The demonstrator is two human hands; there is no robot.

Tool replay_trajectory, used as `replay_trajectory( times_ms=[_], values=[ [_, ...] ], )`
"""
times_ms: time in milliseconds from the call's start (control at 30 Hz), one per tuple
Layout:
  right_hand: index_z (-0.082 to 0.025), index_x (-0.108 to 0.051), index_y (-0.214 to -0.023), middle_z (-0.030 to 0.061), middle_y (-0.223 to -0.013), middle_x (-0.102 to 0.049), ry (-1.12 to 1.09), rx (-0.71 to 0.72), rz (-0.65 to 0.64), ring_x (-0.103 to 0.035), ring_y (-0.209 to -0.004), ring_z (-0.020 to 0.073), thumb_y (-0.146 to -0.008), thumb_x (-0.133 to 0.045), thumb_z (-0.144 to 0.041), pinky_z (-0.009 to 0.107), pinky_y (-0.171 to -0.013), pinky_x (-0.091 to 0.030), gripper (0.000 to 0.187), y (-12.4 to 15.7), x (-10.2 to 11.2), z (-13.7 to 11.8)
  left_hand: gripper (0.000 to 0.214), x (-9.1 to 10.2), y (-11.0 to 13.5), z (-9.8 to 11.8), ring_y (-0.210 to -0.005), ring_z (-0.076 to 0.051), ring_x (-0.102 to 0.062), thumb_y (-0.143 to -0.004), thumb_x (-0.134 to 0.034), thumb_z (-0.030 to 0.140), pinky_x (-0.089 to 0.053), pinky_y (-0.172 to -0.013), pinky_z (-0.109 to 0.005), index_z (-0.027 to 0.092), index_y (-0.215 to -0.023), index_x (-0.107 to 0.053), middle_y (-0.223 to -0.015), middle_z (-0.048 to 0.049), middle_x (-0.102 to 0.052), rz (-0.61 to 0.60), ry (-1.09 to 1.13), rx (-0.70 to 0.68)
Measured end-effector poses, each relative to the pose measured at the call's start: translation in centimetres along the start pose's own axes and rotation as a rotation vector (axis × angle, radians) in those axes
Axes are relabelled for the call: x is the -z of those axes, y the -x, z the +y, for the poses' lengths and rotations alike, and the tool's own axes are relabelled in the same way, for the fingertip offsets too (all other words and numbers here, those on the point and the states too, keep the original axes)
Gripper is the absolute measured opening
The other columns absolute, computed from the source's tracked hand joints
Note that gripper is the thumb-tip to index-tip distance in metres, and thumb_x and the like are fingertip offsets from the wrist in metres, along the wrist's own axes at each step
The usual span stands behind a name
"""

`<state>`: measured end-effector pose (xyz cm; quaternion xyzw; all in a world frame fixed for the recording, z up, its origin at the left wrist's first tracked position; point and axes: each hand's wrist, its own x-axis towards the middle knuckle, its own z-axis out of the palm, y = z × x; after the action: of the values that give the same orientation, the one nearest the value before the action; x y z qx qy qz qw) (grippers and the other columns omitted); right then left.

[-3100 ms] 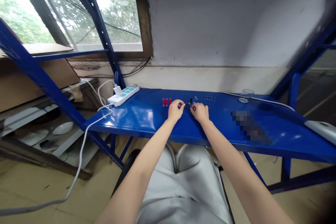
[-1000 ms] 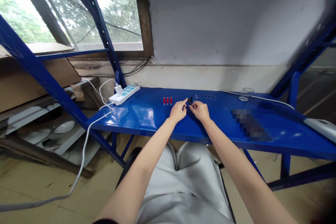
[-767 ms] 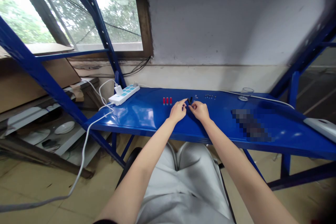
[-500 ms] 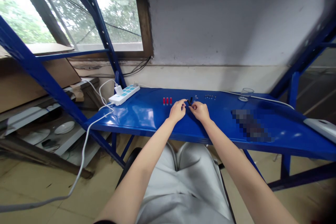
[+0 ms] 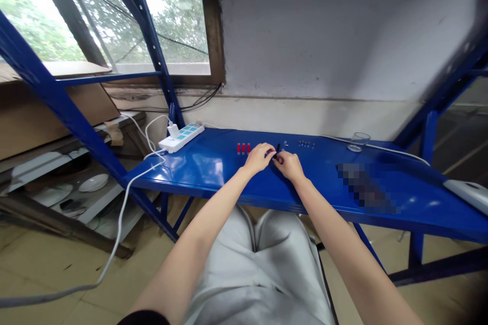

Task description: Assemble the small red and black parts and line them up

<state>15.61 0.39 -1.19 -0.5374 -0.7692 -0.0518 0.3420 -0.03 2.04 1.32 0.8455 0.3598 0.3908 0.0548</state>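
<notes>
My left hand (image 5: 258, 158) and my right hand (image 5: 289, 165) rest close together on the blue metal bench top (image 5: 224, 175). Their fingertips meet near a small black upright piece (image 5: 278, 148). The piece is too small to show whether either hand grips it. To the left of my left hand stand three small red cylinders (image 5: 243, 149). A row of several tiny dark studs (image 5: 305, 143) lies beyond my right hand.
A white power strip (image 5: 181, 138) with a plugged-in charger sits at the bench's left end, with white cables trailing to the floor. A glass tumbler (image 5: 356, 141) stands at the back right. Blue steel uprights (image 5: 429, 142) flank the bench.
My hands have drawn closer, their fingers now curled in at the black piece. The view has shifted slightly.
</notes>
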Motion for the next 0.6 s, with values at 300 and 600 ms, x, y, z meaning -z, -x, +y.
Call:
replay_trajectory(
  times_ms=[300,600],
  values=[
    [-0.018,-0.051,-0.065,0.0018,-0.063,-0.057,0.036,0.018,-0.011,-0.051,-0.063,0.014,-0.077,-0.048,-0.027,0.026,-0.061,-0.024,0.015,0.0,0.1,-0.4,0.013,3.5,-3.1,0.8,-0.089,-0.02,-0.057,-0.08,-0.053,0.023,-0.043,-0.078,-0.032,0.017,-0.089,-0.06,-0.092,-0.0069,-0.063,-0.395,-0.295,-0.179],
    [-0.017,-0.06,-0.087,0.0026,-0.071,-0.06,-0.098,-0.006,0.042,-0.053,-0.064,0.0138,-0.08,-0.049,-0.032,0.025,-0.063,-0.03,0.02,0.1,0.2,-0.7,0.011,6.1,-6.4,0.2,-0.081,-0.017,-0.057,-0.075,-0.057,0.019,-0.04,-0.072,-0.027,0.017,-0.084,-0.062,-0.086,-0.0053,-0.065,-0.487,-0.41,-0.068]
  ],
)
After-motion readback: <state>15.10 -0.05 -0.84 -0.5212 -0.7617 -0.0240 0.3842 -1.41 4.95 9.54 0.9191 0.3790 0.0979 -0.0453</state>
